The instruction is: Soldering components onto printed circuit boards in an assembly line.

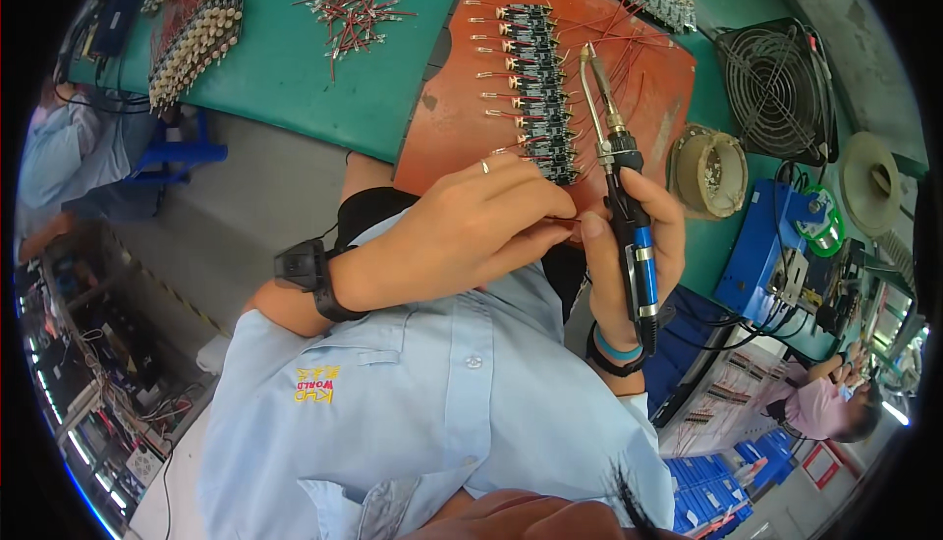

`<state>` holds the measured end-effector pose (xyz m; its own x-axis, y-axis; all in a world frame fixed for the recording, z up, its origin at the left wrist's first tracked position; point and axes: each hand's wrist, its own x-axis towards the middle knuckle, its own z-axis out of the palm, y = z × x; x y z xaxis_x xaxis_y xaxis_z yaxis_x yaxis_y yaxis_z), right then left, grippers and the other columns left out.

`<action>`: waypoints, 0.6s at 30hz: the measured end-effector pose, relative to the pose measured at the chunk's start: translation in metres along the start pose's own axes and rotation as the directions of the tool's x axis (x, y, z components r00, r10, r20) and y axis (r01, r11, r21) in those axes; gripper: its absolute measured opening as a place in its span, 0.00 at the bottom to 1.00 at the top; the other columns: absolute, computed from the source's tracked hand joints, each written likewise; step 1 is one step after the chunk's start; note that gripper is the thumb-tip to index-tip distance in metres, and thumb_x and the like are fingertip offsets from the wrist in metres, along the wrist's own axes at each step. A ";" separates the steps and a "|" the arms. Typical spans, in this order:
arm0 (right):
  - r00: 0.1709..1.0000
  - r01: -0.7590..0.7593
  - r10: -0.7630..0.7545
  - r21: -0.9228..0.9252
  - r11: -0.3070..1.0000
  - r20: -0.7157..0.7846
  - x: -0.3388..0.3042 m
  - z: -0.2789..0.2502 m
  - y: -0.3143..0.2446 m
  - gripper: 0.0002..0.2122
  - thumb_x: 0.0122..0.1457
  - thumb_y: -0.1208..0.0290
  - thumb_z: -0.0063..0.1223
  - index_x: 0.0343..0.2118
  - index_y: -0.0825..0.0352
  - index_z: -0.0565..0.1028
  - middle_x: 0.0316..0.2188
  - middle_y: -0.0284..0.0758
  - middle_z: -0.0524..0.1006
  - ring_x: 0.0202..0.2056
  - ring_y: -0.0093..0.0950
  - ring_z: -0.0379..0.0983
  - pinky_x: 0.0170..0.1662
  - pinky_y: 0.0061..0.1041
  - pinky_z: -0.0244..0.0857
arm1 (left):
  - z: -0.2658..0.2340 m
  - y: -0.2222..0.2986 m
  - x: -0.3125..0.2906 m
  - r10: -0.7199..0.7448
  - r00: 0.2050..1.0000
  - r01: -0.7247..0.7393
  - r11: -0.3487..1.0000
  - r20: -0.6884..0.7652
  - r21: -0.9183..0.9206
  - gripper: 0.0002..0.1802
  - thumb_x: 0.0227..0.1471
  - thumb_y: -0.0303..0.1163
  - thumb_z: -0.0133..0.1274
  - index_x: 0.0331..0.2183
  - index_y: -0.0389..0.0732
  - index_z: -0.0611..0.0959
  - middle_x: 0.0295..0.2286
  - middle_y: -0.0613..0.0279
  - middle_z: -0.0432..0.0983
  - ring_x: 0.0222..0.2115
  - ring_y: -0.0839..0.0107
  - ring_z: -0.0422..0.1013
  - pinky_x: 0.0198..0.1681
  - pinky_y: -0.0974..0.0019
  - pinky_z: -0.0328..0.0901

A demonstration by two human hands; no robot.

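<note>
My right hand (611, 294) is closed round a soldering iron (644, 250) with a blue band and a thin feed tube beside its tip. The tip points away from me, over an orange-brown work board (447, 113). My left hand (471, 221), wearing a ring, is closed in a pinch near my right fingertips. Between the two hands shows a short piece of thin dark red wire, partly hidden by the fingers. Just beyond my left fingers, a row of small black circuit boards (535, 78) with red wire ends lies on the board.
Loose red wires (629, 34) lie right of the row; another wire pile (356, 17) is on the green table (270, 78). Stacked parts (196, 44) sit far left. At right stand a round tip-cleaning pot (709, 174), a black fan (776, 88) and a blue machine (761, 245) with a green spool.
</note>
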<state>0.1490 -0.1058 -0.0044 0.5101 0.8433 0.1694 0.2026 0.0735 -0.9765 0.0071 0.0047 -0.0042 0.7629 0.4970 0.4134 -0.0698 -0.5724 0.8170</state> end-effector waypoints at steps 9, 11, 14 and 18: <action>0.991 0.105 -0.109 -0.057 0.993 -0.073 0.003 -0.005 0.008 0.17 0.53 0.84 0.53 0.46 0.73 0.68 0.29 0.37 0.75 0.31 0.21 0.74 0.37 0.19 0.69 | 0.004 -0.004 -0.001 0.039 0.995 -0.027 0.992 -0.090 0.125 0.09 0.39 0.20 0.59 0.27 0.38 0.78 0.23 0.62 0.70 0.24 0.66 0.67 0.28 0.67 0.61; 0.994 0.105 -0.105 -0.012 0.994 -0.041 0.003 -0.005 0.005 0.16 0.53 0.85 0.51 0.46 0.73 0.66 0.30 0.40 0.76 0.33 0.23 0.75 0.38 0.20 0.69 | 0.002 -0.005 -0.001 0.016 0.995 -0.004 0.993 -0.101 0.117 0.08 0.39 0.20 0.60 0.26 0.38 0.78 0.23 0.62 0.70 0.23 0.66 0.67 0.27 0.68 0.60; 0.997 0.081 -0.081 0.048 0.996 -0.010 0.002 -0.004 0.005 0.16 0.53 0.85 0.51 0.46 0.73 0.66 0.31 0.42 0.77 0.34 0.25 0.76 0.39 0.21 0.70 | 0.002 -0.005 -0.001 0.007 0.996 0.003 0.993 -0.088 0.121 0.08 0.39 0.20 0.60 0.26 0.38 0.78 0.22 0.62 0.71 0.23 0.67 0.67 0.28 0.68 0.61; 0.997 0.070 -0.071 0.062 0.996 0.011 0.003 -0.004 0.006 0.16 0.53 0.85 0.50 0.46 0.74 0.66 0.31 0.43 0.77 0.34 0.26 0.76 0.39 0.22 0.70 | 0.003 -0.005 -0.002 0.009 0.996 0.001 0.993 -0.094 0.116 0.08 0.39 0.20 0.60 0.26 0.38 0.78 0.22 0.63 0.71 0.23 0.67 0.66 0.28 0.68 0.60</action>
<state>0.1548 -0.1049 -0.0097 0.4856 0.8416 0.2364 0.1851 0.1653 -0.9687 0.0078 0.0048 -0.0096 0.6987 0.5505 0.4569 0.0061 -0.6432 0.7656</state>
